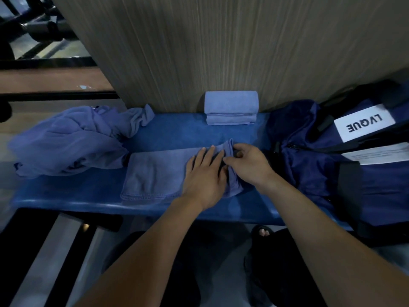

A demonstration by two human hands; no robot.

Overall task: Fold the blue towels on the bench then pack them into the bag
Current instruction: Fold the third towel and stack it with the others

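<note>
Blue towel [155, 171] mid-bench [177, 131]: left hand [204, 173] flat-fingered, pinning it; right hand [247, 165] pinches bunched end nearest bag [332, 173], likely to fold over.

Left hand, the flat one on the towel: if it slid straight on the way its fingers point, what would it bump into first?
Probably the folded towel stack by the wall. The left hand lies flat on the half-folded towel, fingers pointing away from the person across bare bench; depth is hard to judge.
</note>
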